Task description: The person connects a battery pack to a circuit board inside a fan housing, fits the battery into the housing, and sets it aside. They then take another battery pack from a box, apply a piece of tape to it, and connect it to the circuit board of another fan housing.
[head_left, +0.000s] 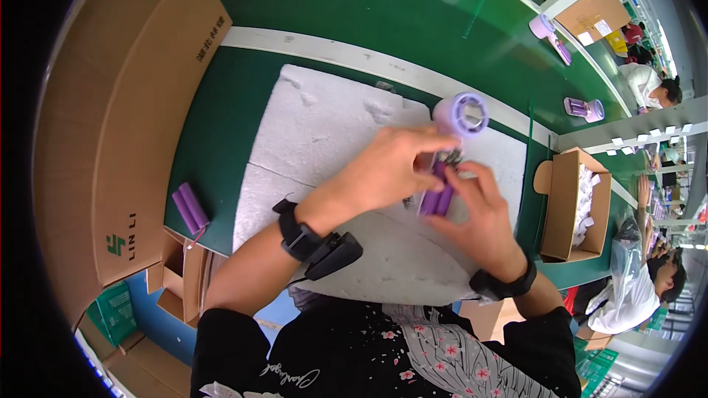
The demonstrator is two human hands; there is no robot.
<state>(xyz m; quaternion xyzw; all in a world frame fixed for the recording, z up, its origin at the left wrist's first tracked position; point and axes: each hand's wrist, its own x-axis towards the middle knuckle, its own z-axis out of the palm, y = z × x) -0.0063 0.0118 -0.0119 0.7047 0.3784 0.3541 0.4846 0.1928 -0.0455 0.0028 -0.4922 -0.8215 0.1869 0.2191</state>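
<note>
By the white foam slab's far edge, your left hand and right hand pinch a lilac round-headed plastic fan, likely fitting innards that next need seating.

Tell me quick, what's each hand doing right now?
Left hand: closed, holding the lilac fan.
Right hand: fingers curled at the purple cylinders; firm grip unclear.

the lilac fan is smooth plastic, the foam rough.
</note>
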